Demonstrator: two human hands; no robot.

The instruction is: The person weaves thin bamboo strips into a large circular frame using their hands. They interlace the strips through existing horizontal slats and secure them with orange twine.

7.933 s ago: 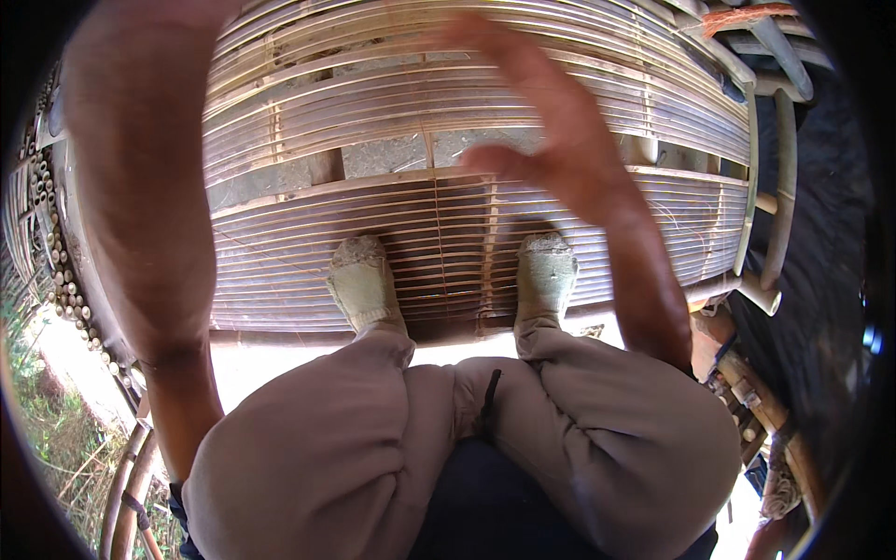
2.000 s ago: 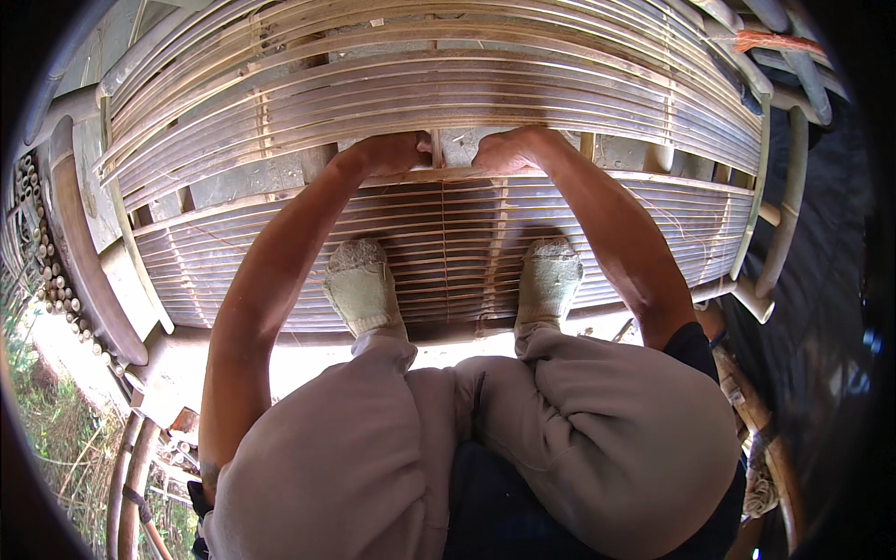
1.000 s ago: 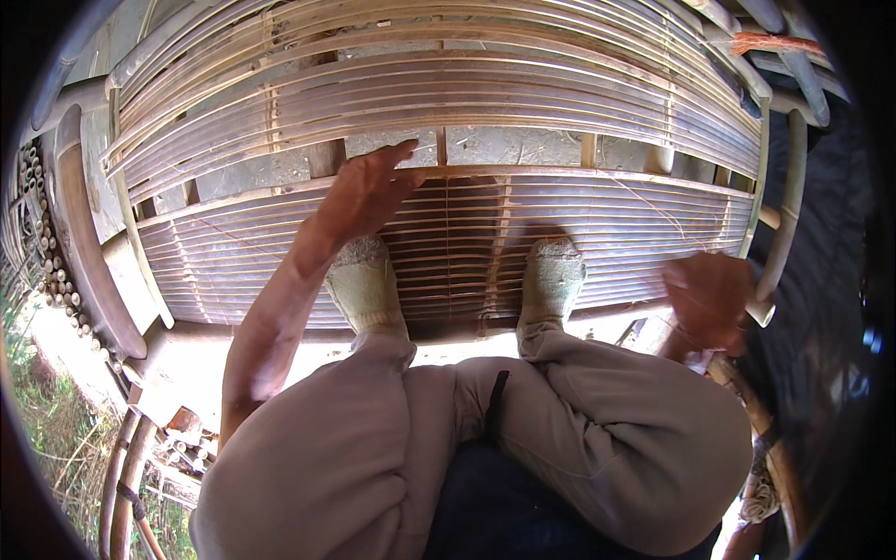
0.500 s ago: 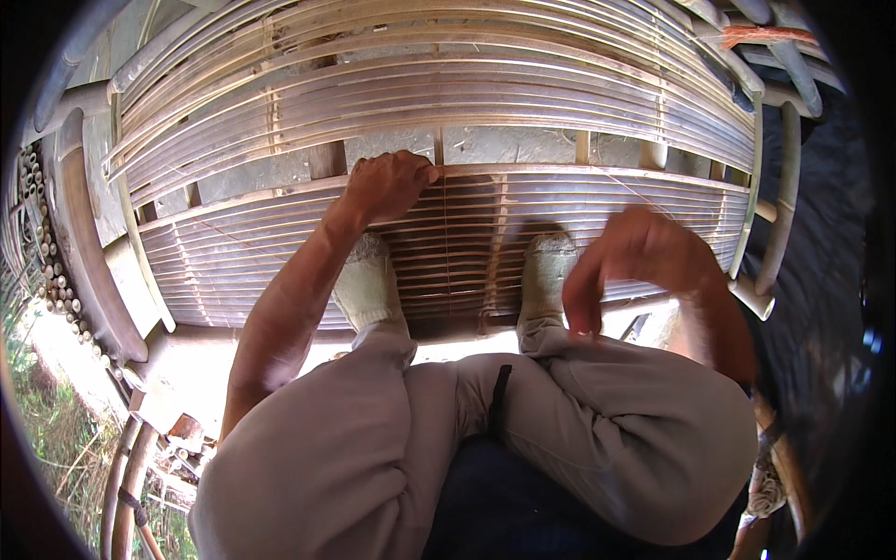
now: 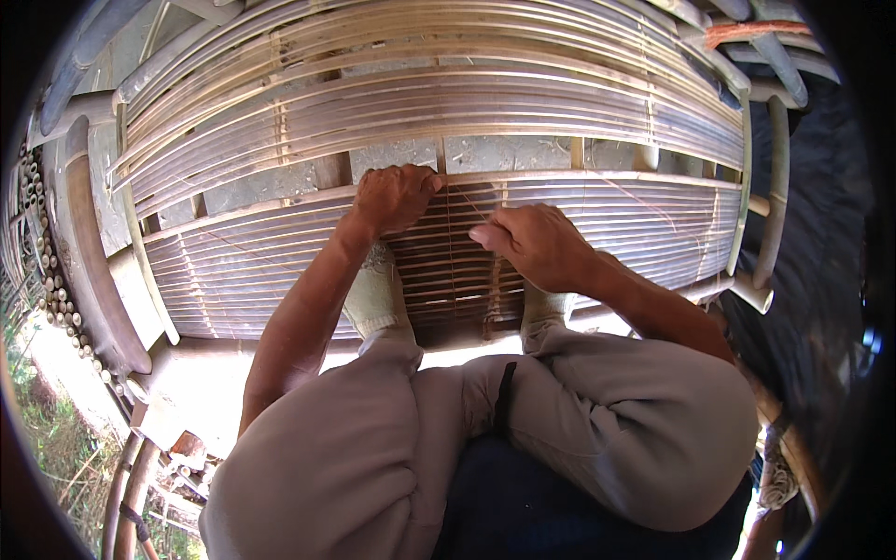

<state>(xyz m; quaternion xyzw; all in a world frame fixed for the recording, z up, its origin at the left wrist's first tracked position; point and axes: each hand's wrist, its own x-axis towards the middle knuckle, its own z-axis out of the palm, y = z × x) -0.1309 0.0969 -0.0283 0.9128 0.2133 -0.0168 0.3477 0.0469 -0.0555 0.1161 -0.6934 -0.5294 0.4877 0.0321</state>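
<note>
A mat of thin bamboo slats (image 5: 308, 245) lies across the frame in front of me, with thin cords crossing the slats. At its far edge, my left hand (image 5: 399, 199) is closed around the top bamboo strip (image 5: 532, 175), thumb and finger beside the middle cord. My right hand (image 5: 546, 247) is nearer to me and a little right, fingers curled and thumb pointing left. A thin thread (image 5: 473, 204) slants from the strip by my left fingers down to my right hand, which pinches it. The fingertips of my right hand are partly hidden.
Beyond a gap, more long loose bamboo strips (image 5: 392, 84) span the bamboo frame. Thick bamboo poles (image 5: 89, 243) stand at the left, beside stacked cut bamboo ends (image 5: 58, 303). A dark sheet (image 5: 821, 280) hangs at the right. My shoes (image 5: 378, 289) rest against the mat.
My right hand has swung from above my right knee up and left to the middle of the mat, near my left hand. My left hand stays on the strip.
</note>
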